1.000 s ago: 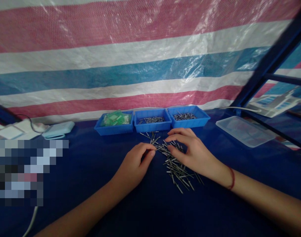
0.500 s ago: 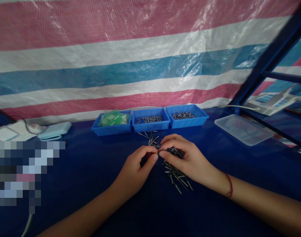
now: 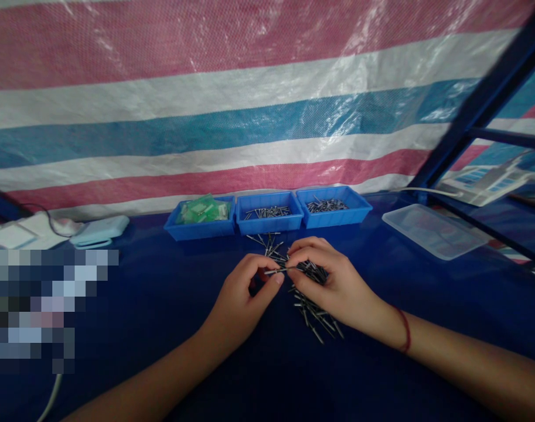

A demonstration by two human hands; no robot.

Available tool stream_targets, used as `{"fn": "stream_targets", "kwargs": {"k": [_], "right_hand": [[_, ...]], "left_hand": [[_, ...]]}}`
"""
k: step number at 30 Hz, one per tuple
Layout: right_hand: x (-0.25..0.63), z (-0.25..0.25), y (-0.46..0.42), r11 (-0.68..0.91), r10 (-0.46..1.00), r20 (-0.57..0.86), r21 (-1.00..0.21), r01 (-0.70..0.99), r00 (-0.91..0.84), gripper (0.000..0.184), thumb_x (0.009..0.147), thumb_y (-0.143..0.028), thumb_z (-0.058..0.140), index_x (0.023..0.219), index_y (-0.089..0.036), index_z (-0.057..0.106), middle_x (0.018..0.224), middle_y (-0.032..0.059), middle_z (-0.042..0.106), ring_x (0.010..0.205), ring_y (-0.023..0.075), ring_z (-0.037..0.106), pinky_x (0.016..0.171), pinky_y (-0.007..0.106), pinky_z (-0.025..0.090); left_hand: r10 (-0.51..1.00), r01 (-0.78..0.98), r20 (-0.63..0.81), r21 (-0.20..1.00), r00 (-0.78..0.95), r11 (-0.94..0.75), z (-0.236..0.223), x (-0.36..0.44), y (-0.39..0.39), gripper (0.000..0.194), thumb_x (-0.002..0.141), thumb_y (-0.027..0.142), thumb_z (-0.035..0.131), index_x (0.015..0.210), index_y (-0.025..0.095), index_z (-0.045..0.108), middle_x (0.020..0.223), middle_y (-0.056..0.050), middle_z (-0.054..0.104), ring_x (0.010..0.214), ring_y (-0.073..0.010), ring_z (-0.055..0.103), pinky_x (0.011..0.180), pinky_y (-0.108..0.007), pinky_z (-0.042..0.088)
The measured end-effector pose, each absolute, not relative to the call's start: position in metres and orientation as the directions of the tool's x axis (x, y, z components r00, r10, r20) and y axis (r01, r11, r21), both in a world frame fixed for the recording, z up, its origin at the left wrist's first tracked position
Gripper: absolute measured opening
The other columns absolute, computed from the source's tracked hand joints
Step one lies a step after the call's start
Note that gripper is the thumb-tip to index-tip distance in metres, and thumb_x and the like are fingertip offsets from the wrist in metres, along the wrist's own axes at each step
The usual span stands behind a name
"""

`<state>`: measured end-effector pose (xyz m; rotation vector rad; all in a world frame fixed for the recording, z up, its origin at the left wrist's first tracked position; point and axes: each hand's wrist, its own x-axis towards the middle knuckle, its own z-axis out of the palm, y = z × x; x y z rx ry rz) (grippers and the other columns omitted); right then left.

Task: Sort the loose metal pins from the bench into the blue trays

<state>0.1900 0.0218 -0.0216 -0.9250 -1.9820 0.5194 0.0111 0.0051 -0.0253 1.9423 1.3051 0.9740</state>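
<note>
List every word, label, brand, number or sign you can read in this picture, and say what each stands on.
No text can be read anywhere.
White item at far right: blue patches show, but any lettering is too blurred to read.
Green packets in the left bin: any print is too small to tell.
Rivets: too small for any marking to show.
Pixelated patch at left: hides whatever it covers.

We saw three bins [image 3: 271,225] in a row on the table [image 3: 162,287], before a sheet [image 3: 249,111]; packets [image 3: 203,210] lay in the left bin [image 3: 200,231], rivets [image 3: 271,212] in the other two. Nearer us lay a rivet heap [image 3: 310,308]; a lid [image 3: 434,231] lay further right.
</note>
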Motion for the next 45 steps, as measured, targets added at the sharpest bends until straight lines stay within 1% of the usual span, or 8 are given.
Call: {"fn": "stream_targets", "kwargs": {"k": [8,17,23,26,30,34,38,45], "right_hand": [[0.188,-0.021,0.019,0.663,0.748,0.505,-0.605,0.442,-0.430,0.010,0.080,-0.014,0.058,0.081,-0.018,0.066,0.093,0.0061,0.061,0.093,0.0172,0.055,0.081,0.033,0.045],[0.184,-0.017,0.017,0.664,0.739,0.481,-0.637,0.390,-0.472,0.013,0.083,-0.015,0.053,0.080,-0.019,0.064,0.092,0.0050,0.062,0.090,0.0158,0.057,0.080,0.032,0.046],[0.209,-0.006,0.047,0.560,0.797,0.585,-0.626,0.542,-0.148,0.017,0.084,-0.022,0.050,0.071,-0.018,0.060,0.081,0.0033,0.064,0.079,0.0163,0.059,0.074,0.031,0.046],[0.235,-0.007,0.077,0.418,0.776,0.628,-0.579,0.700,0.055,0.022,0.082,-0.030,0.052,0.069,-0.017,0.063,0.076,0.0052,0.065,0.075,0.0189,0.059,0.074,0.034,0.045],[0.256,-0.015,0.101,0.293,0.755,0.644,-0.498,0.816,0.122,0.025,0.080,-0.034,0.053,0.081,-0.015,0.068,0.080,0.0090,0.066,0.071,0.0212,0.057,0.074,0.039,0.045],[0.251,-0.019,0.099,0.357,0.739,0.671,-0.475,0.804,0.068,0.022,0.082,-0.030,0.051,0.082,-0.015,0.067,0.082,0.0086,0.066,0.078,0.0223,0.058,0.079,0.040,0.045],[0.242,-0.023,0.087,0.481,0.709,0.700,-0.398,0.781,-0.080,0.015,0.083,-0.025,0.051,0.086,-0.017,0.064,0.090,0.0088,0.064,0.091,0.0241,0.057,0.086,0.042,0.042],[0.230,-0.029,0.073,0.678,0.688,0.630,-0.383,0.628,-0.359,0.016,0.086,-0.020,0.049,0.078,-0.017,0.062,0.082,0.0052,0.064,0.082,0.0183,0.059,0.080,0.036,0.046]], "left_hand": [[0.918,0.490,0.311,0.777,0.244,-0.394,-0.027,0.010,0.003,0.006,0.084,0.022,0.053,0.090,0.019,0.054,0.085,0.000,0.055,0.072,-0.0128,0.052,0.064,-0.025,0.040],[0.947,0.504,0.229,0.804,0.224,-0.314,-0.026,0.010,0.005,0.010,0.085,0.029,0.051,0.083,0.019,0.051,0.080,0.001,0.052,0.069,-0.0136,0.051,0.063,-0.027,0.040],[0.976,0.533,0.112,0.823,0.188,-0.197,-0.029,0.013,0.003,0.022,0.084,0.035,0.052,0.099,0.020,0.047,0.084,-0.002,0.055,0.070,-0.0159,0.054,0.061,-0.029,0.044],[0.937,0.581,0.186,0.744,0.296,-0.332,-0.027,0.013,0.001,0.015,0.085,0.028,0.051,0.098,0.020,0.051,0.090,-0.004,0.056,0.081,-0.0175,0.056,0.070,-0.031,0.046],[0.758,0.559,0.304,0.529,0.577,-0.638,-0.025,0.014,-0.002,0.016,0.087,0.022,0.050,0.101,0.020,0.057,0.107,-0.007,0.057,0.102,-0.0203,0.053,0.088,-0.037,0.042],[0.511,0.425,0.284,0.314,0.811,-0.849,-0.019,0.027,-0.005,0.039,0.086,0.042,0.052,0.121,0.025,0.052,0.129,-0.009,0.051,0.121,-0.0261,0.043,0.098,-0.043,0.035],[0.372,0.324,0.264,0.207,0.890,-0.923,-0.014,0.055,0.000,0.056,0.078,0.059,0.054,0.125,0.030,0.049,0.142,-0.006,0.040,0.130,-0.0291,0.034,0.105,-0.048,0.025],[0.501,0.478,0.252,0.150,0.828,-0.865,-0.019,0.060,0.014,0.028,0.082,0.040,0.057,0.098,0.018,0.062,0.102,-0.009,0.062,0.105,-0.0264,0.054,0.099,-0.045,0.035]]}}
